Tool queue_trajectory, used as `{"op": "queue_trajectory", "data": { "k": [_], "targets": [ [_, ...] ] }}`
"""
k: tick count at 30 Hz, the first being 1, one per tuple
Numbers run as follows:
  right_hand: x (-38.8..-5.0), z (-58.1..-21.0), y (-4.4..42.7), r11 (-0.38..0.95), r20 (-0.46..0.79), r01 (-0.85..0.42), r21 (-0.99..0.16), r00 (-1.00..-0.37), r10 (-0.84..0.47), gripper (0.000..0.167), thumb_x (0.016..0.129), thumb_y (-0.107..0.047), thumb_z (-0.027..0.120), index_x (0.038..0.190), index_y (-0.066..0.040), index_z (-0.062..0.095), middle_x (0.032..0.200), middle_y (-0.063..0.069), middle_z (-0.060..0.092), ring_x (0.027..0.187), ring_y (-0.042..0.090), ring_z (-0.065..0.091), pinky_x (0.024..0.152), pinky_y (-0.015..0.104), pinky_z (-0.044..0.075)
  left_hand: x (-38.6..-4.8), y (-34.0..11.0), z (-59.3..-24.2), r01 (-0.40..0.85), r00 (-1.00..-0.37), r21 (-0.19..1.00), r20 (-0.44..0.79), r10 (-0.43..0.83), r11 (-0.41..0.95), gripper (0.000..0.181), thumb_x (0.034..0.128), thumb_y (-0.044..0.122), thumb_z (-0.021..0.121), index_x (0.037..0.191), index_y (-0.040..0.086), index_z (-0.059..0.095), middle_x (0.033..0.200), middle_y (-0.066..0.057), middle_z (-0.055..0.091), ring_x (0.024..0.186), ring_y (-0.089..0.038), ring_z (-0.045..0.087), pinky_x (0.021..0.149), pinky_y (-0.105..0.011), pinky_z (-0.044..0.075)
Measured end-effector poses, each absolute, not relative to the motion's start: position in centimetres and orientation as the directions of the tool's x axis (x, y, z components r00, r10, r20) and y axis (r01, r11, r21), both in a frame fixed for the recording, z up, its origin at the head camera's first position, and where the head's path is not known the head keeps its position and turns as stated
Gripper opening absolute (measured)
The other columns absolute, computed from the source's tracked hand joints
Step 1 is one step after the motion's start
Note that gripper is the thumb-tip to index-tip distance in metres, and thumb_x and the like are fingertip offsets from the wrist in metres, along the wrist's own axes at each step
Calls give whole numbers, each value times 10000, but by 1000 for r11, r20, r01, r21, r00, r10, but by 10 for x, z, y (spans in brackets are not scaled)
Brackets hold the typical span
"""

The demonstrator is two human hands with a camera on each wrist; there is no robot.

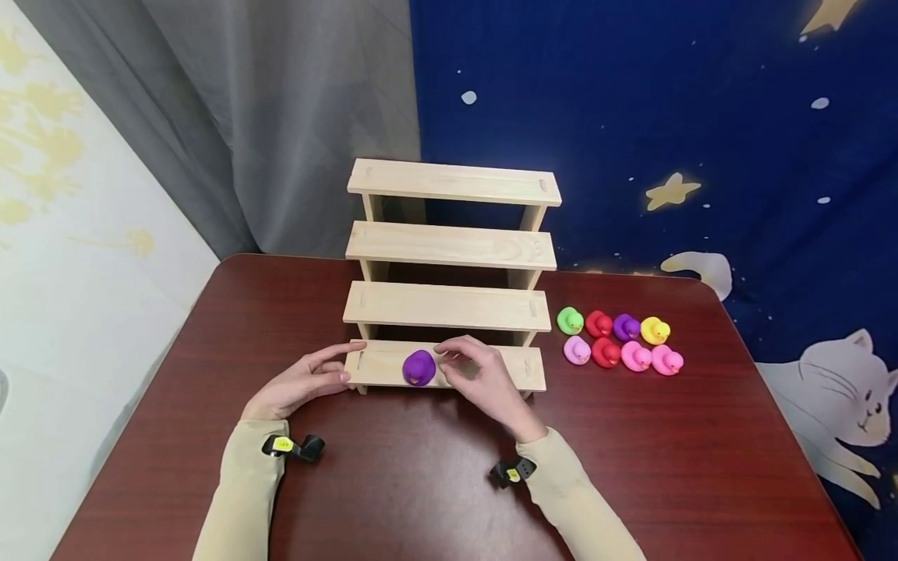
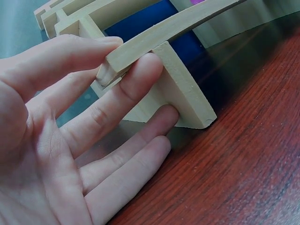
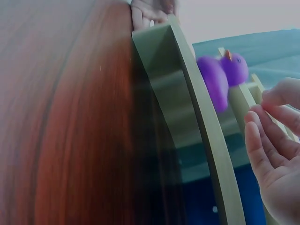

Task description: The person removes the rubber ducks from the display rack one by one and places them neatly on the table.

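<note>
A purple rubber duck [image 1: 419, 368] sits upright on the lowest step of a pale wooden tiered shelf [image 1: 449, 305]. My left hand [image 1: 298, 383] holds the left end of that step. In the left wrist view, fingertips rest on top of the board [image 2: 154, 40] while another finger presses from below near its leg. Just right of the duck is my right hand [image 1: 484, 383], its fingers loosely bent and the thumb near the index finger. In the right wrist view a gap separates those fingers [image 3: 276, 136] from the duck [image 3: 215, 82], and they hold nothing.
To the right of the shelf, several small ducks stand in two rows on the dark red table [image 1: 393, 499], among them a green duck [image 1: 570, 320], a yellow duck [image 1: 655, 330] and another purple duck [image 1: 627, 327]. Behind are a grey curtain [image 1: 295, 117] and a blue one [image 1: 596, 93].
</note>
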State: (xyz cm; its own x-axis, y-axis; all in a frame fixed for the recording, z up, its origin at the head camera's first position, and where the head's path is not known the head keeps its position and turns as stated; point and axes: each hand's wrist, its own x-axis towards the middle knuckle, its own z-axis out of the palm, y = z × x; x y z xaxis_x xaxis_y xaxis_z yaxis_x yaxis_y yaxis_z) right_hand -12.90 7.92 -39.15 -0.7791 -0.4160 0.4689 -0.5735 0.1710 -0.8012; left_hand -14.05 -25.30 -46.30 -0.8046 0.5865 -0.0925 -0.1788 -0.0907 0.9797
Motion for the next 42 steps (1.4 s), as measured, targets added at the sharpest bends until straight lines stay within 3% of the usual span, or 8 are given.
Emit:
{"op": "queue_trajectory", "data": {
  "k": [6,11,15,28,42],
  "targets": [
    [-137,-426,68,165,450,-555,-815,-787,-423,296,798,60,740,1084,16,675,1046,125,620,868,244,640,782,372,545,-140,-253,-463,-184,-800,976,-80,595,-115,556,959,-45,537,1476,15,341,1034,-252,641,970,-281,618,931,-382,482],
    [-135,-427,62,224,414,-545,-808,-795,-443,319,807,-74,780,1109,-49,677,1088,21,597,942,146,603,836,288,515,-141,-252,-462,-179,-798,977,-77,598,-113,557,962,-37,538,1479,25,340,1031,-251,643,968,-295,618,933,-383,482],
    [-134,-425,59,274,392,-535,-799,-810,-436,326,802,-139,795,1101,-77,682,1086,-16,601,966,122,581,849,286,492,-141,-252,-461,-179,-800,980,-94,592,-86,560,965,-9,551,1484,59,350,1039,-240,643,975,-299,617,932,-370,482],
    [-136,-428,61,277,380,-527,-803,-812,-444,292,826,-119,774,1109,-100,701,1101,-30,627,1034,120,567,900,310,465,-139,-253,-462,-194,-803,976,-99,588,-99,563,961,-31,543,1482,30,338,1031,-224,649,969,-270,621,927,-377,486],
    [-134,-424,83,260,436,-540,-801,-822,-366,290,824,-96,780,1104,-85,707,1097,7,641,1044,167,584,881,384,486,-141,-253,-461,-183,-803,978,-93,589,-96,560,958,-37,546,1477,21,343,1025,-234,650,959,-280,620,926,-382,486]
  ]
}}
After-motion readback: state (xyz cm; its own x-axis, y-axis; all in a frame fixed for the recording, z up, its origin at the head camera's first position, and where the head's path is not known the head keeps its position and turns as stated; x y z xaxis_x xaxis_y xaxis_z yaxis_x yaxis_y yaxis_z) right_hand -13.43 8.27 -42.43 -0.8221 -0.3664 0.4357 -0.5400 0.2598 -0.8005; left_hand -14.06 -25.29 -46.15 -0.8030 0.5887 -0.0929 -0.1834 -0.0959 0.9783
